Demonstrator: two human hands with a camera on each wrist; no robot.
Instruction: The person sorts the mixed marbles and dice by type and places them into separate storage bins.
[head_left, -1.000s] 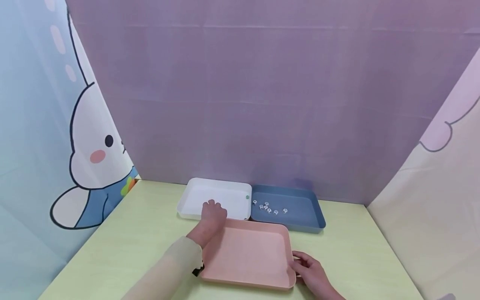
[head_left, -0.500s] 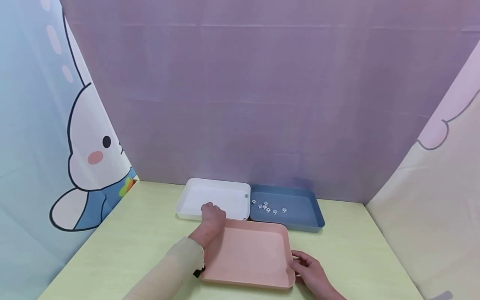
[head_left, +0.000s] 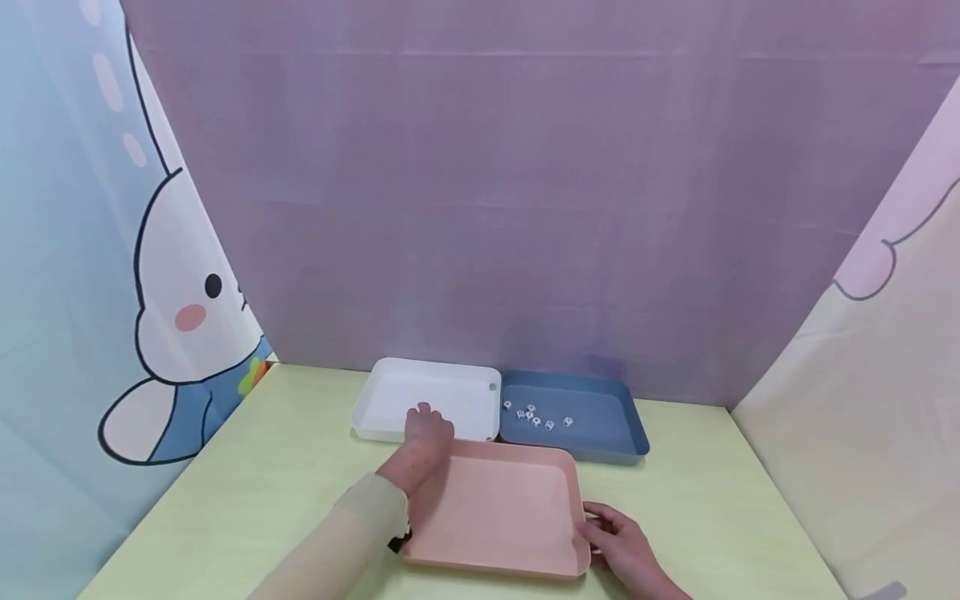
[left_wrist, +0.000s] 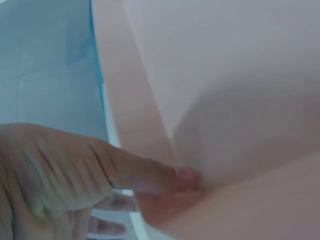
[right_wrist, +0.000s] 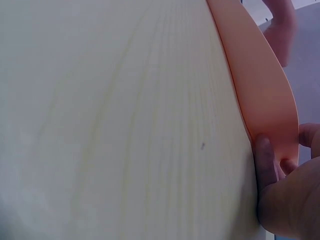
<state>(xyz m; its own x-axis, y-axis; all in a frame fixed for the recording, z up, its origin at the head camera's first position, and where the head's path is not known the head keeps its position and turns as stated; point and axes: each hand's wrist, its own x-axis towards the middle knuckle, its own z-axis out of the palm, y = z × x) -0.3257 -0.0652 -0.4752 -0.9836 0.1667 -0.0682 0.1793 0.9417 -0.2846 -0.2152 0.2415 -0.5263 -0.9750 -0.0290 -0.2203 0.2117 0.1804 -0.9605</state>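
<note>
A shallow pink tray [head_left: 498,508] lies on the table in the head view. My left hand [head_left: 429,435] grips its far left corner; in the left wrist view the thumb [left_wrist: 150,175] lies over the inside of the rim and the other fingers are outside it. At the near right side, my right hand [head_left: 626,550] holds the tray's rim, with fingertips [right_wrist: 265,155] against the outer wall in the right wrist view. Behind the pink tray stand a white tray [head_left: 435,385] and a blue tray [head_left: 603,429], side by side.
Several small white dice [head_left: 550,425] are scattered in the blue tray. A tiny green piece [head_left: 492,387] and a dark one [head_left: 490,438] show at the white tray's right side. A purple cloth [head_left: 495,208] hangs behind the pale yellow table [head_left: 712,500].
</note>
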